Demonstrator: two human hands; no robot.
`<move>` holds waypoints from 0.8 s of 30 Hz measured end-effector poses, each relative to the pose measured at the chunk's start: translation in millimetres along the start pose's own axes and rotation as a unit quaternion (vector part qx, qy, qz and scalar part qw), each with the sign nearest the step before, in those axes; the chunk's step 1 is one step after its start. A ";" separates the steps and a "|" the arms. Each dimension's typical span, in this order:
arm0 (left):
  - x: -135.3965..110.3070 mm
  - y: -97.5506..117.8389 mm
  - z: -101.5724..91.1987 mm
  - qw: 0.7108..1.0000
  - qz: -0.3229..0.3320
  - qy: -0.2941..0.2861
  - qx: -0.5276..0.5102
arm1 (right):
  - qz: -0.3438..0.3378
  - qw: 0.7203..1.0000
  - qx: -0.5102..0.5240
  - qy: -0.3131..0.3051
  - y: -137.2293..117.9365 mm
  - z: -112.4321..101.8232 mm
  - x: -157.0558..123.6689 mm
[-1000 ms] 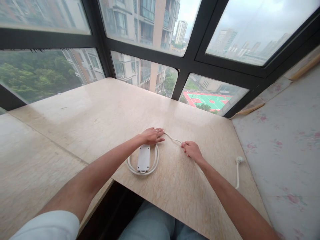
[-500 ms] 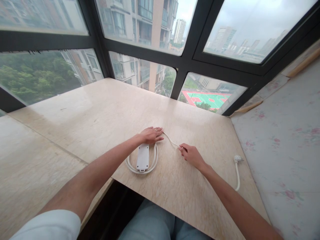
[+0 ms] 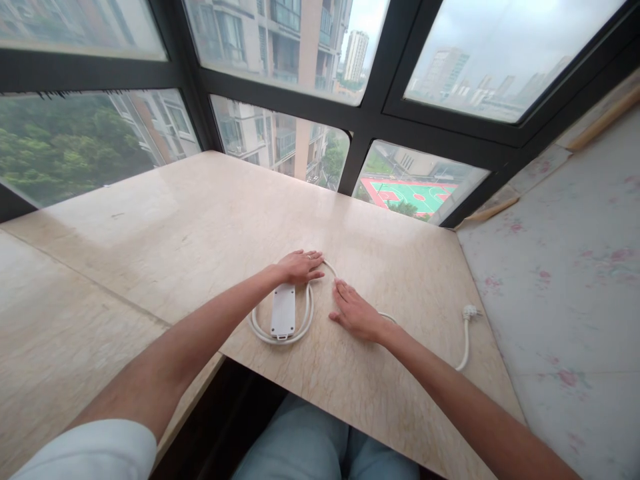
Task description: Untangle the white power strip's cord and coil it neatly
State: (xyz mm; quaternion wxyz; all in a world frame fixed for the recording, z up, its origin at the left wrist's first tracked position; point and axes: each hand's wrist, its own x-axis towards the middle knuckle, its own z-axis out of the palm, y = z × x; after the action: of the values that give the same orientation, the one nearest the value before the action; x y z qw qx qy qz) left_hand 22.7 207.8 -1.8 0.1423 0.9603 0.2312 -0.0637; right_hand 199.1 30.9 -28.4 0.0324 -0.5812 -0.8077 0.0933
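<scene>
A white power strip (image 3: 283, 315) lies with its screwed underside up on the stone ledge. Its white cord (image 3: 311, 308) loops around it. My left hand (image 3: 301, 267) rests palm down over the strip's far end and the cord, fingers stretched out; that end is hidden beneath it. To the right, my right hand (image 3: 356, 313) lies flat with straight fingers, its fingertips touching the cord. From under this hand and forearm the cord runs on toward the white plug (image 3: 470, 312) near the wall, partly hidden by the arm.
Dark-framed windows (image 3: 280, 100) border the far side of the pale stone ledge (image 3: 240, 220). A wall with flowered paper (image 3: 565, 300) stands at the right. The ledge's front edge is close to my legs (image 3: 300, 440), with a dark gap at the left.
My right hand has let go of its pinch on the cord, moved left and flattened its fingers near my left hand. My left hand has stayed over the power strip.
</scene>
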 end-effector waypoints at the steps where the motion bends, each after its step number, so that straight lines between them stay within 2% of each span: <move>1: 0.4 -0.5 0.7 1.000 0.001 0.001 0.001 | 0.012 1.000 0.007 -0.011 -1.2 3.8 -0.7; 7: 1.6 -1.3 2.6 1.000 -0.001 0.003 0.003 | 0.086 0.996 0.032 -0.003 -15.1 7.4 1.0; 12: 1.3 -1.2 2.1 1.000 0.003 0.013 0.005 | 0.113 0.980 0.155 -0.047 -9.7 -1.2 5.5; 15: 0.6 -1.2 2.1 1.000 0.001 0.019 0.005 | 0.130 0.963 0.232 -0.051 -10.2 -3.9 5.3; 20: -0.4 -0.8 2.3 1.000 0.001 0.028 0.007 | 0.195 0.938 0.286 -0.026 -31.3 -2.5 5.2; 24: -0.3 -1.3 3.2 0.999 -0.005 0.038 0.012 | 0.212 0.931 0.298 -0.004 -47.1 -6.5 -3.8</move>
State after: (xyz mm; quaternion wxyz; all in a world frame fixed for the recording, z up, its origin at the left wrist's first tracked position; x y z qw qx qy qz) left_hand 21.6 207.8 -5.1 0.1216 0.9626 0.2402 -0.0309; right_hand 157.4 13.6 -12.9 0.1804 -0.7020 -0.6008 0.3372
